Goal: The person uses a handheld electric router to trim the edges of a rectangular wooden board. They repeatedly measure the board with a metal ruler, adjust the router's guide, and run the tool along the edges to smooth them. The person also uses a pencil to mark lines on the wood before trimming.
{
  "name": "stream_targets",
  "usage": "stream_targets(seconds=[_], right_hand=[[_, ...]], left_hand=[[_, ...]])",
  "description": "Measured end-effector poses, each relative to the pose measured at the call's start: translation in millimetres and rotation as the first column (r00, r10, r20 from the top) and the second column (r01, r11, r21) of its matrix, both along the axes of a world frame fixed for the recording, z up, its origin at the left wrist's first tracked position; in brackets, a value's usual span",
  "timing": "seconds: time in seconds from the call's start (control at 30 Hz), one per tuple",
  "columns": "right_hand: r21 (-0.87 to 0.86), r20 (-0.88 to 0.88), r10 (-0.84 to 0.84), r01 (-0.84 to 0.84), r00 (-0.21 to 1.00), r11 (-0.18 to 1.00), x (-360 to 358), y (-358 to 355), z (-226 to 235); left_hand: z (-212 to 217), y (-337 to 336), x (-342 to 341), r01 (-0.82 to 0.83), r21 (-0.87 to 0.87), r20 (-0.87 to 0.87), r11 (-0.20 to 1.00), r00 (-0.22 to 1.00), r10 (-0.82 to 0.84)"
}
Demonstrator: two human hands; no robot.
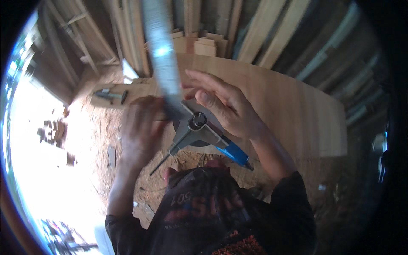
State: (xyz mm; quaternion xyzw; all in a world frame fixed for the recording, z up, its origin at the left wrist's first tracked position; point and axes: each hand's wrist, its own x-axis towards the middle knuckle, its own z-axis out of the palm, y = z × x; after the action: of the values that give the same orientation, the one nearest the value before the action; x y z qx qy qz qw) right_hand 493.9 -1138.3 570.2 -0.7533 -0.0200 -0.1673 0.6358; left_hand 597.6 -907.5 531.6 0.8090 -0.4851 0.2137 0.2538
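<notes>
A long, shiny silvery strip [159,46], smeared by motion, rises away from me above the board. Its lower end is beside my left hand [142,127], whose fingers are too blurred to show whether they grip it. My right hand [227,102] is on the other side of the strip, fingers stretched and thumb apart, holding nothing. Between and below my hands is a power tool with a grey, three-armed metal frame [193,135] around a round hub [197,121]. Its blue body [233,152] points toward my lower right.
A wide wooden board [289,110] lies under the tool and extends right. At the left, a dark hand tool [111,95] rests on a smaller wooden piece [142,89]. Timber planks [265,32] lean along the far side. Wood scraps [53,132] lie on the bright floor.
</notes>
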Motion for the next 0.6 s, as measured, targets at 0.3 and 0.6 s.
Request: stream_targets(seconds=[0.3,0.6], right_hand=[[0.322,-0.018,0.176,-0.161,0.984,0.933,-20,-105,-9],[-0.31,-0.133,0.431,-0.45,0.893,0.837,3,-157,-60]], left_hand=[[-4,-79,-154,-0.395,-0.126,-0.251,0.91,0.9,0.356],[-79,-37,-146,-0.738,0.046,-0.288,0.673,0.636,0.716]])
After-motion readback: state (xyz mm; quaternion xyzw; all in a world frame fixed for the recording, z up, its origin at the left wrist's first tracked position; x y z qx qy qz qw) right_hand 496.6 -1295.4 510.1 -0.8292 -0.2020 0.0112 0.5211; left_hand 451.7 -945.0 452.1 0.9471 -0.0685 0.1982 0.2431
